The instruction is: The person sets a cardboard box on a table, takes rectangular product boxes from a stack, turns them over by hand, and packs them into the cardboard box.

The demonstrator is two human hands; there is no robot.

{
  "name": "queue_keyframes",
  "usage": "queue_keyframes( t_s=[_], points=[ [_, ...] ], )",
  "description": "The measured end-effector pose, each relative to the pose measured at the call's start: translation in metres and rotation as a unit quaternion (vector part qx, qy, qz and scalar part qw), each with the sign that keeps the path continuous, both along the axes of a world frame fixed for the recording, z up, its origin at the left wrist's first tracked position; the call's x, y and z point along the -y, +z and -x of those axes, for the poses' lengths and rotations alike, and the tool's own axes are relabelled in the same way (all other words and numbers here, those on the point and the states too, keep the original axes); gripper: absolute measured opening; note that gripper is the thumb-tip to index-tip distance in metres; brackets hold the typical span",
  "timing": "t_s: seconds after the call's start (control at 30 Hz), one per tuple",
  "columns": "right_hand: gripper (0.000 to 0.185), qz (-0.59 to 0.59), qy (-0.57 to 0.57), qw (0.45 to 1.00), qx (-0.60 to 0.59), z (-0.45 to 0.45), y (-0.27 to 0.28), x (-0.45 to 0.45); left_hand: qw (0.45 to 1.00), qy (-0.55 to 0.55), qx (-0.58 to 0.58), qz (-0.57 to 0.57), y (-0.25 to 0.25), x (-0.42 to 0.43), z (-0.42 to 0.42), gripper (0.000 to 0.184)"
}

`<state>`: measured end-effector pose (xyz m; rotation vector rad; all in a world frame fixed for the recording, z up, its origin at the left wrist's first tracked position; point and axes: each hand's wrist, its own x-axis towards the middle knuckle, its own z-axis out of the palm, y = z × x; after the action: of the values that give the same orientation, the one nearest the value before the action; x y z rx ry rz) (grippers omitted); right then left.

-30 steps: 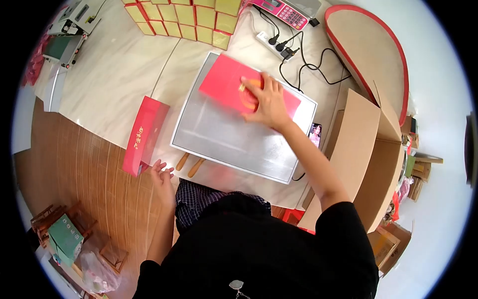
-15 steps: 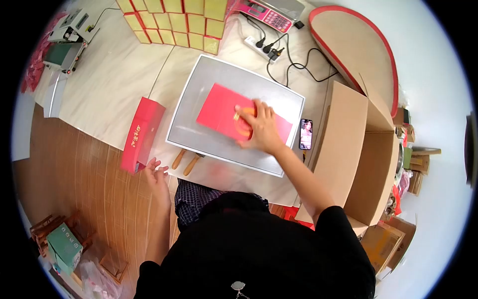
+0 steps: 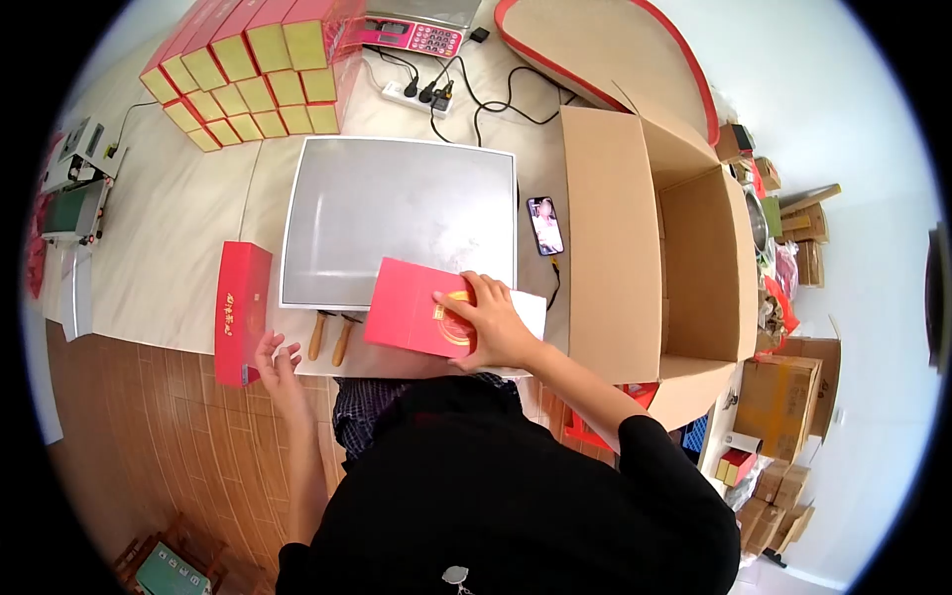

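Observation:
My right hand [image 3: 493,322] grips a red box [image 3: 412,309] with a round gold emblem, thumb on top and fingers over the far edge. A white part [image 3: 529,313] shows at the box's right end. The box is near the table's front edge and overlaps the lower edge of the grey metal plate [image 3: 397,218]. My left hand [image 3: 281,369] has its fingers apart and holds nothing, just right of another red box [image 3: 241,307] with gold writing. Two wooden handles [image 3: 328,340] lie between that box and the held one.
An open cardboard box [image 3: 615,238] stands at the right, beside a lit phone [image 3: 544,226]. Behind are stacked red and yellow boxes [image 3: 253,74], a power strip [image 3: 416,97] with cables, and a pink scale [image 3: 416,35]. A machine [image 3: 79,178] stands far left.
My right hand has brought the red box off the middle of the plate to its near edge. The view has turned toward the right. My left hand stays open near the other red box.

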<state>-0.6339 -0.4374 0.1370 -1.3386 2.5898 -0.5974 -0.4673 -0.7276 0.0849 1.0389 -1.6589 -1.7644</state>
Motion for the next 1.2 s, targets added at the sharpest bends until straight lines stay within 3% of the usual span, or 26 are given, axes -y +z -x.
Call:
queue_keyframes(
  t_s=[0.1,0.17,0.23,0.27,0.4,0.53,0.8,1.0,1.07,1.2],
  points=[
    [0.093,0.070,-0.091,0.970,0.217,-0.007,0.013,-0.023,1.000,-0.028,0.004,0.007,0.014,-0.007,0.003,0.034],
    [0.092,0.257,-0.183,0.777,0.544,-0.007,0.036,-0.026,0.998,-0.058,0.009,-0.011,0.025,-0.017,0.016,0.034],
    [0.088,0.359,-0.273,0.528,0.719,-0.006,0.011,-0.051,0.990,-0.132,-0.005,-0.047,0.038,-0.032,0.034,0.038],
    [0.084,0.437,-0.181,0.456,0.754,0.001,0.001,-0.051,0.982,-0.179,-0.021,-0.064,0.047,-0.042,0.044,0.041],
    [0.079,0.591,-0.101,0.314,0.736,0.004,0.005,-0.012,0.938,-0.326,-0.067,-0.102,0.085,-0.082,0.085,0.054],
    [0.079,0.599,-0.077,0.299,0.739,-0.014,0.032,0.011,0.903,-0.408,-0.107,-0.077,0.102,-0.100,0.099,0.061],
    [0.077,0.603,-0.080,0.309,0.731,-0.018,0.041,0.021,0.912,-0.395,-0.084,-0.074,0.125,-0.105,0.105,0.070],
    [0.077,0.618,-0.065,0.294,0.727,-0.004,0.028,0.021,0.916,-0.378,-0.110,-0.073,0.119,-0.105,0.123,0.068],
    [0.076,0.624,-0.050,0.279,0.728,0.007,0.018,0.022,0.936,-0.337,-0.070,-0.079,0.127,-0.110,0.136,0.065],
    [0.076,0.628,-0.026,0.255,0.735,0.024,0.002,0.022,0.921,-0.376,-0.016,-0.105,0.126,-0.101,0.157,0.064]
  ],
)
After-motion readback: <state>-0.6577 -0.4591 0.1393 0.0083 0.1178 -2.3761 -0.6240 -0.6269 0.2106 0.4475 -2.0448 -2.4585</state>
